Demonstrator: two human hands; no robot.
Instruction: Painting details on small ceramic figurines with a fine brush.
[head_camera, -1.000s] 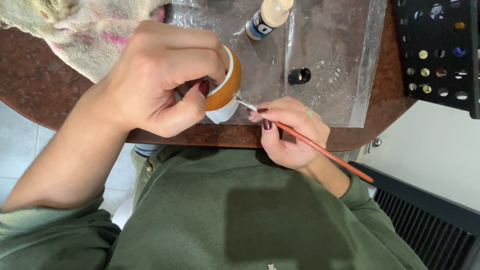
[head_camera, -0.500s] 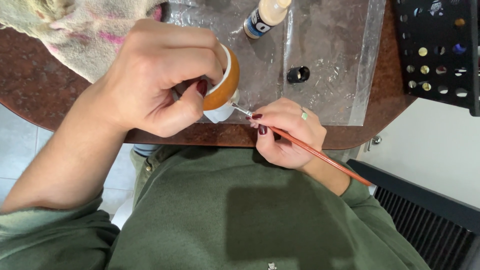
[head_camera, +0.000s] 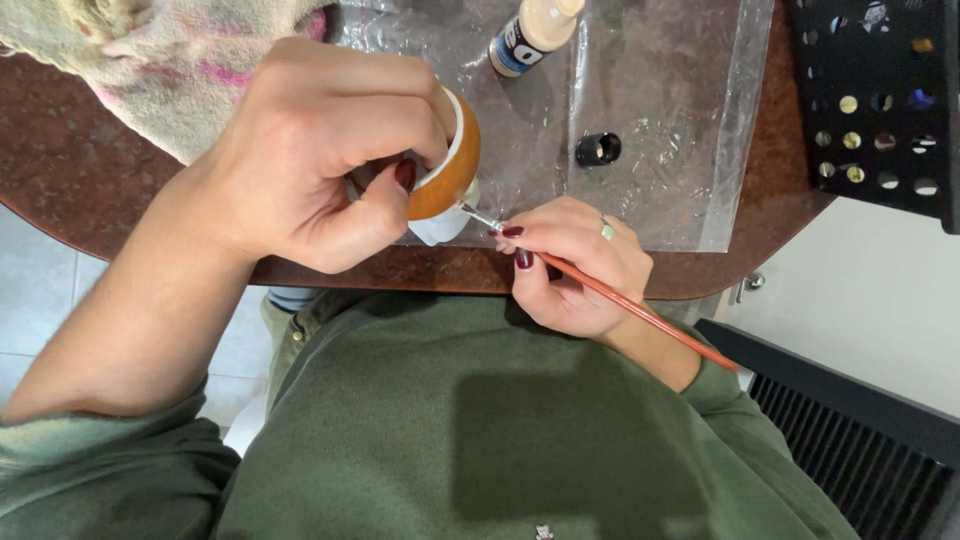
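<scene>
Orange ceramic cup (head_camera: 447, 175): wrapped in left hand (head_camera: 310, 150), above tabletop (head_camera: 60, 180) edge. Paintbrush (head_camera: 620, 300): pinched in right hand (head_camera: 575, 265) grip, long axis 10-to-4 o'clock, tip touching cup at its 5 o'clock; right hand nearer

Small round ceramic cup (head_camera: 447, 165), orange-brown outside with white rim and white base, tilted on its side above the brown table's near edge. Thin orange-handled paintbrush (head_camera: 620, 298) with metal ferrule, slanting down-right, tip touching the cup's white base.
</scene>
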